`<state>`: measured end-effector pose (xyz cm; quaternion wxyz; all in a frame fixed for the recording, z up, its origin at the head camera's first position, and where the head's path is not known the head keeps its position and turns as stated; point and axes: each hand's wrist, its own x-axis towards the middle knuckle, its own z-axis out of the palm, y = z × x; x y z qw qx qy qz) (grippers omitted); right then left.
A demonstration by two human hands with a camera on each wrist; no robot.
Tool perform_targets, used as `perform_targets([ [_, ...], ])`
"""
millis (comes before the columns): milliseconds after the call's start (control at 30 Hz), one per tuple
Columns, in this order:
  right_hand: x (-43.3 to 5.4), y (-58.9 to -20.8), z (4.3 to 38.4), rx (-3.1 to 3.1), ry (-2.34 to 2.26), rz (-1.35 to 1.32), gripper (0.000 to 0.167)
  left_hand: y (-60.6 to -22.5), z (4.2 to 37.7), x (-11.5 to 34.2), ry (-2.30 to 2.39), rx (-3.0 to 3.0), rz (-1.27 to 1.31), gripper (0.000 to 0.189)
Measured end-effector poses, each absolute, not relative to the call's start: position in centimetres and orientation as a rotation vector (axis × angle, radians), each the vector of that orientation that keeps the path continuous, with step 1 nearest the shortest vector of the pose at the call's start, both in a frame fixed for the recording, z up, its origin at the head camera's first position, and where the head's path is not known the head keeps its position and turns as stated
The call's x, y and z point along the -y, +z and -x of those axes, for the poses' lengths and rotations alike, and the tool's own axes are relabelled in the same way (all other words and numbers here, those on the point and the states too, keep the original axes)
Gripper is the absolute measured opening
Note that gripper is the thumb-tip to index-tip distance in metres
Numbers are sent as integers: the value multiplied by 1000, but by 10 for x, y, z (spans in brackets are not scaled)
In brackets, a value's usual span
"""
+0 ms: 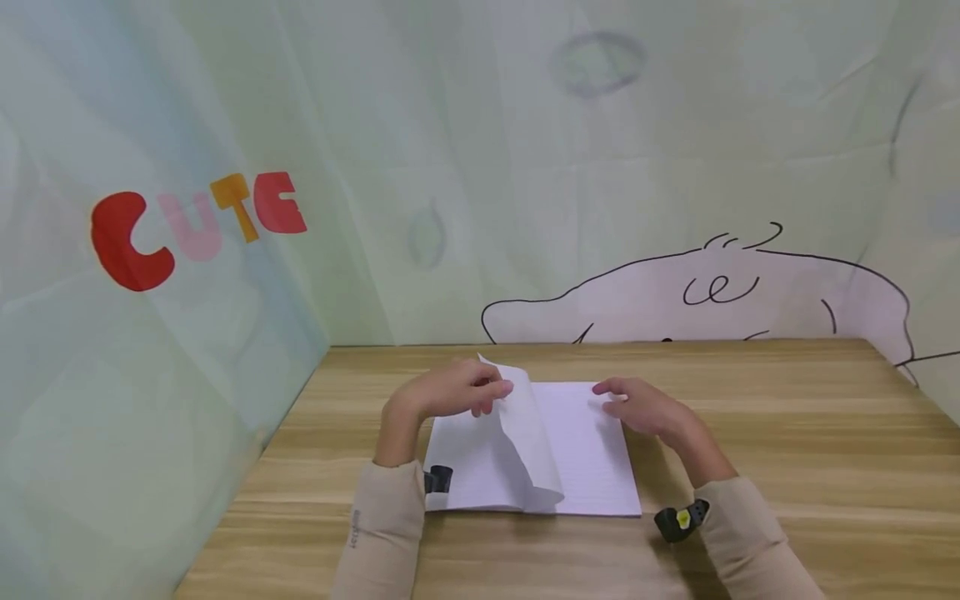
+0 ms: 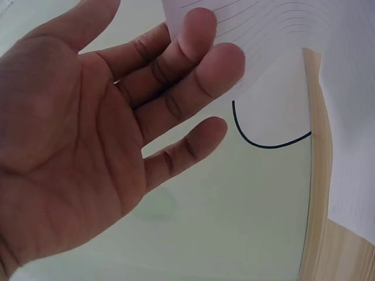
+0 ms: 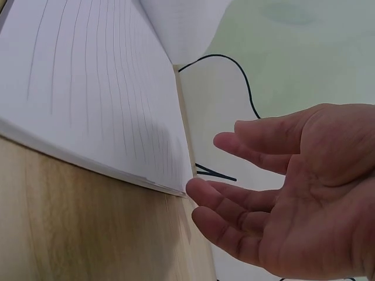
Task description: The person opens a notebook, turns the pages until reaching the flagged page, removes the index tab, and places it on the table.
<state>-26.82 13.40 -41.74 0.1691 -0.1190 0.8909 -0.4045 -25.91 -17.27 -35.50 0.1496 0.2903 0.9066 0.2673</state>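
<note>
An open notebook [image 1: 592, 467] with ruled white pages lies on the wooden table. One page [image 1: 531, 433] stands lifted and curved near the middle of the notebook. My left hand [image 1: 453, 393] is at the upper corner of this page. In the left wrist view the thumb is apart from the paper, one fingertip is hidden behind the page edge, and two loosely bent fingers [image 2: 220, 70] lie in front of it. Beside the notebook's upper right corner hovers my right hand [image 1: 641, 408], its fingers relaxed and spread, with nothing between them.
The wooden table [image 1: 787, 450] extends around the notebook. Behind it and to the left hangs a pale green curtain [image 1: 450, 167] with coloured letters and a line-drawn cartoon figure. Dark straps with small devices [image 1: 681, 521] sit on both wrists.
</note>
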Motion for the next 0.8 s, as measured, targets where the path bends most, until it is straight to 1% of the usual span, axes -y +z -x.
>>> perform_targets([
  [300,-139,-419,270,-2514,-1143,320,40,-351,257,186,796,-2584,-729,40],
  [500,-144,-419,272,-2526,-1069,265,42,-349,253,193,786,-2578,-748,32],
  [600,-144,-420,272,-2542,-1016,250,43,-349,253,195,791,-2575,-760,33],
  [667,-145,-420,271,-2558,-982,257,42,-350,253,197,777,-2579,-789,33],
  [800,-145,-420,271,-2564,-938,276,38,-351,255,199,716,-2603,-854,26],
])
